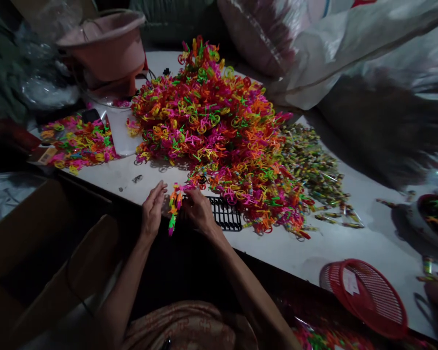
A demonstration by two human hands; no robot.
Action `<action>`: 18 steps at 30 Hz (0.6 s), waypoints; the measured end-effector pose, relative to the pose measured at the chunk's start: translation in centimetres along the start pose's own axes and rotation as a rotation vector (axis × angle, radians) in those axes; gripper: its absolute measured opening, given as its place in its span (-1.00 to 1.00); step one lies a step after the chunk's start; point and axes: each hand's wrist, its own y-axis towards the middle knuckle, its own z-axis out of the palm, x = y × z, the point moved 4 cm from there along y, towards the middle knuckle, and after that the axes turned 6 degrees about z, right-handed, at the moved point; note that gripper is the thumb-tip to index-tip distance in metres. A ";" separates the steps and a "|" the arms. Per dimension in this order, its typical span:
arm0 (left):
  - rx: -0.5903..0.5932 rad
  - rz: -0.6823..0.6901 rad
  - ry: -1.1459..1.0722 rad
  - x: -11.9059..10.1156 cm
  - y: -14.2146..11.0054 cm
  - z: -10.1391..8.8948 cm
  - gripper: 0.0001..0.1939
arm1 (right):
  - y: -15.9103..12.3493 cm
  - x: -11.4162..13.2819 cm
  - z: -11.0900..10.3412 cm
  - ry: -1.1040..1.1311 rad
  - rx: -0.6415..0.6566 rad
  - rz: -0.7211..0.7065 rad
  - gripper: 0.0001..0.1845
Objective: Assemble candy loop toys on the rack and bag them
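Plastic pieces (173, 210) beside uncurled left hand (153, 208), right hand (199, 210) (grip unclear), white label (350, 282) unreadable.

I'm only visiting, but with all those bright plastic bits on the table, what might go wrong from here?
The loose heap of small multicoloured plastic pieces comes right up to the black slotted plastic rack; some could slide onto it. The slim, brightly coloured plastic row between the left hand and right hand is close to the white tabletop's front edge, so it might drop. The round red mesh basket seems to overhang that edge; a bump could tip it.
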 end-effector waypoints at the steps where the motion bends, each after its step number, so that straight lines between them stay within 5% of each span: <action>1: 0.029 0.060 0.015 -1.0 -0.2 0.3 -0.52 | -0.1 -0.6 -0.7 -0.010 -0.038 0.032 -0.73; 6: 0.308 0.249 0.158 -3.7 -1.0 2.8 -0.55 | 0.7 -2.3 -2.6 -0.198 -0.020 0.239 -0.79; 10: 0.244 0.213 0.152 -2.8 -1.1 3.2 -0.57 | 1.5 -2.4 -3.1 -0.127 -0.030 0.263 -0.83; 18: 0.195 0.151 0.077 -2.9 -1.2 3.3 -0.60 | -3.0 -5.7 -3.3 0.871 0.206 0.384 -0.70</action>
